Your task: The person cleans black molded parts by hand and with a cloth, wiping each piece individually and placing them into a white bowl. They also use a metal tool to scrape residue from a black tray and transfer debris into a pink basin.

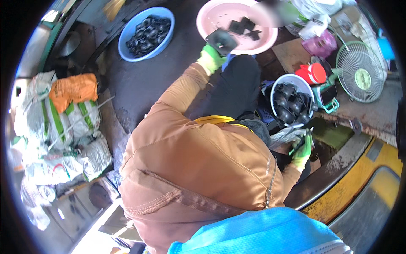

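My left hand [211, 60], in a pale green and white glove, reaches forward and grips a black square piece [221, 41] with a round form in its middle. That piece is over the near left rim of a pink basin [207, 19], where several flat black pieces [242, 26] lie. My right hand [302, 151], gloved in green, is low at the right and closed around a slim dark tool [303, 139] with a pale tip; its kind is too small to make out. Just beyond it stands a white bucket [275, 101] filled with black rounded cup-like parts [288, 101].
A blue basin [170, 37] of black parts stands at the far left. Stuffed sacks [63, 122] with an orange bag [72, 90] are piled left. At right are a red-lidded container [312, 73], a fan [360, 74], a green-framed scale [327, 99] and a yellow metal edge [338, 186].
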A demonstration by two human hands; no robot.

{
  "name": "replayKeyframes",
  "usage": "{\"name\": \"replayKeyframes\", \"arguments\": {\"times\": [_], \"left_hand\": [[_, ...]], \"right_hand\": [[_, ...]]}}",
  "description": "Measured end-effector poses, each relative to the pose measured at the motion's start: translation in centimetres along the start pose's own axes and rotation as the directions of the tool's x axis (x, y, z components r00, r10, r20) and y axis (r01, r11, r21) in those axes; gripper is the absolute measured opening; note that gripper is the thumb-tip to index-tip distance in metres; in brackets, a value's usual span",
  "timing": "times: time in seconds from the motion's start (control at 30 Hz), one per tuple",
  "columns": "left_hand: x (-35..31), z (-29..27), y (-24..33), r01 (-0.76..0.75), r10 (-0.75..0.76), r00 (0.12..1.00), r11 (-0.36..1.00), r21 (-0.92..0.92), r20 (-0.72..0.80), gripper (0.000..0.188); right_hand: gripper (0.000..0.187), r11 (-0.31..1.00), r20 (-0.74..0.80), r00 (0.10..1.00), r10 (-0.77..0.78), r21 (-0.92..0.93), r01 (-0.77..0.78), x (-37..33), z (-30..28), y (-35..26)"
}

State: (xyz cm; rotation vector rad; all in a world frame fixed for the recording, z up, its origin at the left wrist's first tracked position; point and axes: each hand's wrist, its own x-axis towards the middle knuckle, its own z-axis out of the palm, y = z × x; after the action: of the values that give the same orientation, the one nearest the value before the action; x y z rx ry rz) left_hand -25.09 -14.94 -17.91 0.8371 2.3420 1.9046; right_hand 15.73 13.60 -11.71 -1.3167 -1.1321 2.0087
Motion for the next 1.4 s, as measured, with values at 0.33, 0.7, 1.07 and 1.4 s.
{"name": "replayKeyframes", "arguments": {"times": [0.33,0.7,1.07,1.4], "left_hand": [[4.0,-19.8,-10.7,0.526,-0.259,0.835,0.109,0.844,-0.486,0.025],[7.2,14.0,6.4,-0.18,0.308,0.694,0.949,-0.257,0.651,0.031],[-1.9,39.6,12.1,-0.543,0.152,0.594,0.801,0.255,0.79,0.063],[-0.3,41.7,12.8,-0.534,0.039,0.52,0.794,0.289,0.854,0.072]], "right_hand": [[0.029,1.0,0.007,1.0,0.01,-0.002,-0.01,-1.3,-1.7,-1.4],[0.017,0.91,0.016,1.0,-0.024,0.414,0.015,1.4,-5.1,1.6],[0.022,0.945,-0.065,0.996,-0.059,0.319,0.077,0.2,-3.0,1.6],[0.033,0.98,-0.105,0.994,-0.036,0.19,0.056,0.4,-1.2,1.4]]}}
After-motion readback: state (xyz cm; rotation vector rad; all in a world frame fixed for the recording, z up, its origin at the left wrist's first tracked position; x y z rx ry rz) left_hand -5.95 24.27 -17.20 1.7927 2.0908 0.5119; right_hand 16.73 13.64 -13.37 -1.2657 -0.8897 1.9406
